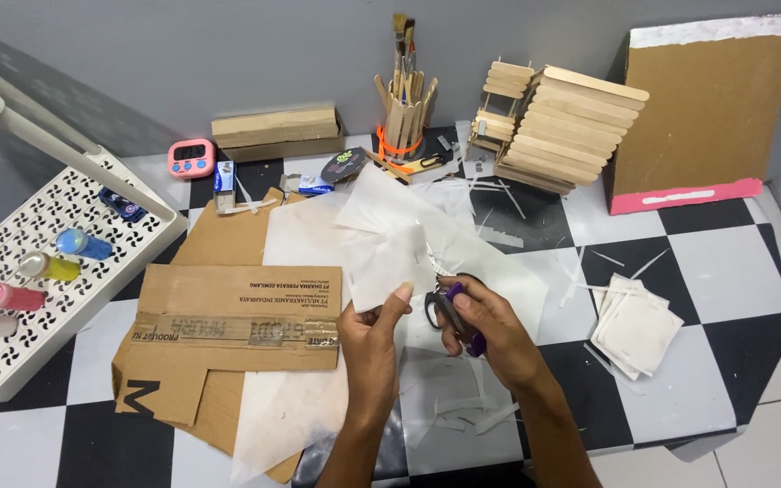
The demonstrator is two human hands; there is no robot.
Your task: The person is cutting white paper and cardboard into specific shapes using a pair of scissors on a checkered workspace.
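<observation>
My left hand (371, 336) pinches the white sheet (389, 267) taut; right hand (490, 327), beside it, clamps purple scissors (449, 307); I cut slowly.

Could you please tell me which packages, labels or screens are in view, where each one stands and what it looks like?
Flattened cardboard box: lower left of the table beside the left hand; brown, taped, dark print.
Digital timer: back left by the wall; pink, small dark screen.
Small carton: right of the timer; blue and white.
Cardboard panel: back right, upright; brown, pink bottom strip.
</observation>
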